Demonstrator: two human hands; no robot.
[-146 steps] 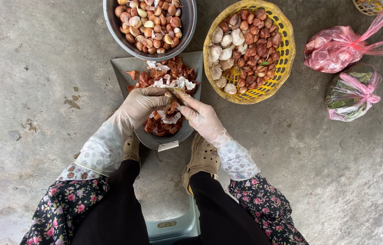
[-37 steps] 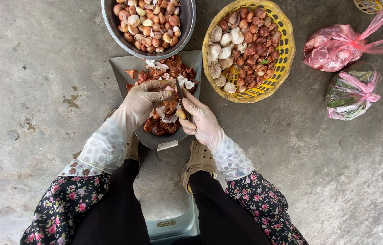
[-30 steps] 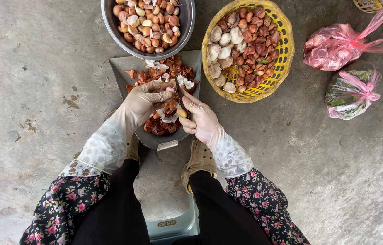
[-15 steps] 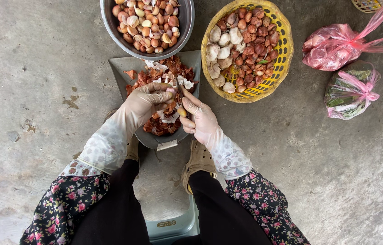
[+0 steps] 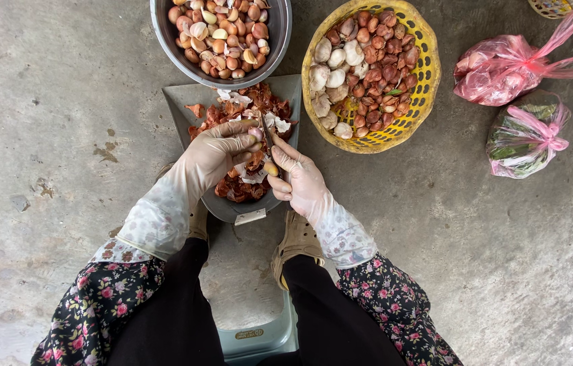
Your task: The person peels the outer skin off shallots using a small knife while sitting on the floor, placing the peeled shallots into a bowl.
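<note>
Closely, two gloved hands peel a shallot over a grey dustpan.

Left hand [image 5: 222,150] pinches the small shallot [image 5: 256,135] in closed fingers; right hand [image 5: 300,181] is closed around a small knife [image 5: 266,135] at it, both above the dustpan [image 5: 185,108] so reddish skins [image 5: 239,186] seem to fall inside. Beyond, a steel bowl [image 5: 280,34] holds peeled bulbs; a yellow basket [image 5: 429,74] holds unpeeled ones.
</note>
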